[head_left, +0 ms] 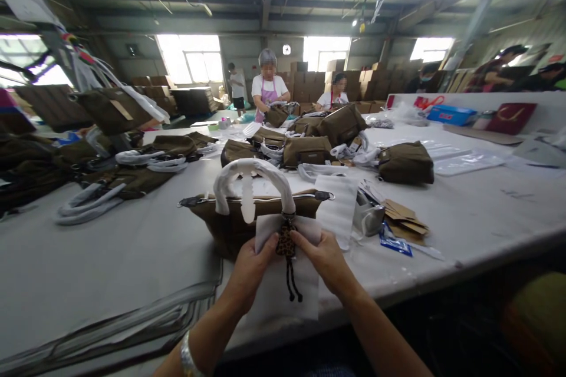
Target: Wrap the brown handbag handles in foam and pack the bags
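Note:
An olive-brown handbag [260, 207] stands upright on the white table in front of me, its handle [254, 166] wrapped in white material. A leopard-print charm [286, 240] with black cords hangs from the handle's right base. Behind the charm lies a piece of white foam sheet [267, 227]. My left hand [252, 265] pinches the sheet's left part, thumb at the charm's left edge. My right hand [325, 253] grips the sheet's right part, thumb touching the charm's right side.
More brown bags [307, 150] are piled beyond, with others [141, 179] at the left. Brown paper tags [404, 218] and a blue packet [395, 242] lie at the right. A person in a pink apron [269, 91] stands across the table. Plastic bags [464, 159] lie farther right.

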Tool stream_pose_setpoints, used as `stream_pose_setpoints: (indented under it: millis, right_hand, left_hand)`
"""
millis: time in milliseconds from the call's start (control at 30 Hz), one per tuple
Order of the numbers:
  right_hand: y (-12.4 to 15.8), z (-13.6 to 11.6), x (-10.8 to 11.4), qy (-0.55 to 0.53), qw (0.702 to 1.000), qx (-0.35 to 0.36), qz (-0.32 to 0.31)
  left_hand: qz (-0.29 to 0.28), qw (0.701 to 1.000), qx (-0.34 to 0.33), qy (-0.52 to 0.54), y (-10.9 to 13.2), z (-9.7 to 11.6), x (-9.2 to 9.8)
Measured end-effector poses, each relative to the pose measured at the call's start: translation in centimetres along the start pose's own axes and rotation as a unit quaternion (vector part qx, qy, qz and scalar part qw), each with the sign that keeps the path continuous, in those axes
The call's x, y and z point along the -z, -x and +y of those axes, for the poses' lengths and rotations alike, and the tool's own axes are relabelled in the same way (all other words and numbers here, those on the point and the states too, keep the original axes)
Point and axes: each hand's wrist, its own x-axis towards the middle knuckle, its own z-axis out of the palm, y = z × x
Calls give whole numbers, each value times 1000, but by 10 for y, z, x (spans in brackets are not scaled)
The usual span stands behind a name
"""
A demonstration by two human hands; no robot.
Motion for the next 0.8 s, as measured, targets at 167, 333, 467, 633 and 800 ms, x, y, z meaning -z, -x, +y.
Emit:
stream_pose_setpoints:
  millis: [167, 333, 467, 633, 800]
  right_hand:
    - [0, -1, -1, 1, 1000, -17, 3]
    - [3, -2, 1, -64, 997, -44, -13]
    - [12, 5, 6, -211, 974, -74, -42]
    - [23, 31, 5, -250, 966, -64, -25]
    - [21, 35, -1, -120, 992, 35, -23]
  left_hand:
    - [41, 998, -28, -42, -1, 1, -6]
    - [48, 998, -33, -24, 0, 4, -10]
    - [44, 998, -25, -31, 0, 7, -5]
    - [19, 999, -34, -32, -1, 5, -1]
    - [33, 996, -52, -67, 0, 4, -1]
